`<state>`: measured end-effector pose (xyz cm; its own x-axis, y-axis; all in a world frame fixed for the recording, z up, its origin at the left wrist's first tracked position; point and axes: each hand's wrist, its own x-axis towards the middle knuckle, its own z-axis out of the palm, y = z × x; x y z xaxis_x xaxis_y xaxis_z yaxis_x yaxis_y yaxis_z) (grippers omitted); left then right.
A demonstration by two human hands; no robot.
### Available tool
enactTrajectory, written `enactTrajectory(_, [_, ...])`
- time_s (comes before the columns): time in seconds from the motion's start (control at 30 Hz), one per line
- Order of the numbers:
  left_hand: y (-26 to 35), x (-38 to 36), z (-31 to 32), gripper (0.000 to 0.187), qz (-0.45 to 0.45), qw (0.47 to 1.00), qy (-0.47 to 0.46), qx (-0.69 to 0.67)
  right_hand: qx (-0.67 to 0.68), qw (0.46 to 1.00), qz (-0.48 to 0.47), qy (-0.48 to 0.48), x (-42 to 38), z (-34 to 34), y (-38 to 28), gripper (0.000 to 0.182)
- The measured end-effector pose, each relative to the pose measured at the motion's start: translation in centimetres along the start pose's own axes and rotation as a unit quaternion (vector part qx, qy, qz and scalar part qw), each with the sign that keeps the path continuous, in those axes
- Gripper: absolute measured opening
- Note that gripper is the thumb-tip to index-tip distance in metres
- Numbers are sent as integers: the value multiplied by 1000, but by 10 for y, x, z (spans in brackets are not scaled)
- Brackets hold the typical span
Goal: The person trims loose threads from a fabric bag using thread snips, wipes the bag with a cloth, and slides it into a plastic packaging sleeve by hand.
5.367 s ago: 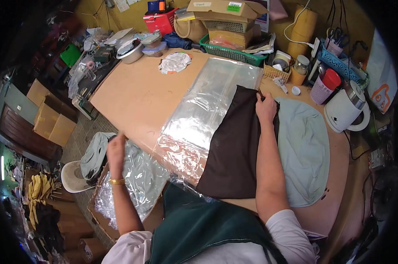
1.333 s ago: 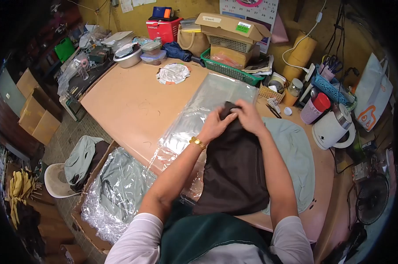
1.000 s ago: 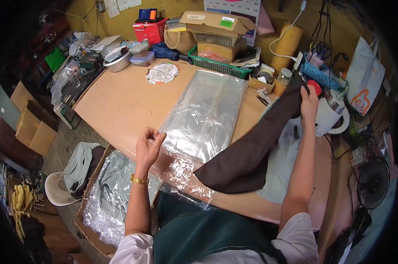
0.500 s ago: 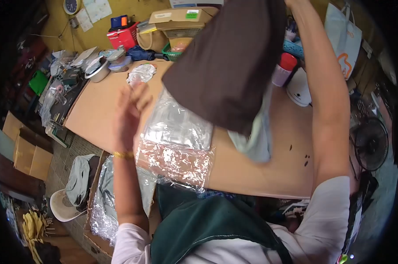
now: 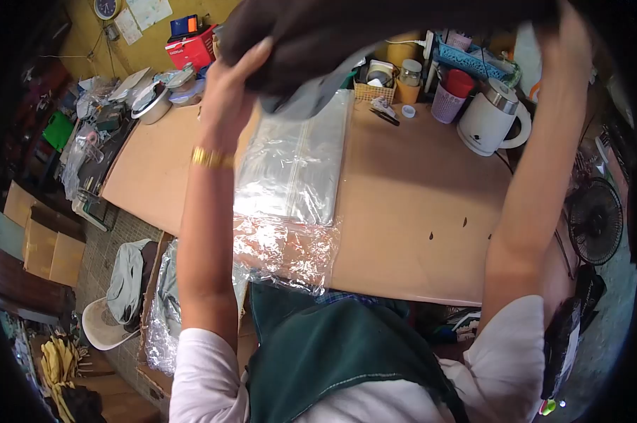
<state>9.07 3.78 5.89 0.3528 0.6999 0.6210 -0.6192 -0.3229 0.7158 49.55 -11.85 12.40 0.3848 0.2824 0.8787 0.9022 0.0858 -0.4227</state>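
Note:
A dark brown cloth is stretched across the top of the view, raised above the table, with a pale grey-blue layer hanging under it. At its left end, my left hand grips the edge, thumb on top and the other fingers partly hidden. My right hand is at the cloth's right end, closed on it and somewhat blurred. Below the cloth, a stack of clear plastic bags lies on the tan table, its crinkled end hanging over the front edge.
At the back right stand a white electric kettle, a pink cup, jars and baskets. Bowls and containers sit at the back left. A plastic-lined box and a chair are at lower left, a fan at right.
My left hand has moved up and taken hold of the cloth's left end. The cloth, which hung down from my right hand, is now lifted and spread sideways, uncovering the kettle and jars.

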Motion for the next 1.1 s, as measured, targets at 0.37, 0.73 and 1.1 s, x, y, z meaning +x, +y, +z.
enactTrajectory(0.37, [-17,-290,-60,98,-118,735,-160,648,145,821,203,-514,-300,-8,43,26])
enactTrajectory(0.73, [-31,-282,-24,48,-207,883,-116,405,229,773,335,-487,-306,11,-8,27])
enactTrajectory(1.1, [-48,-225,4,18,-146,849,-24,507,211,805,146,-536,-352,29,-79,20])
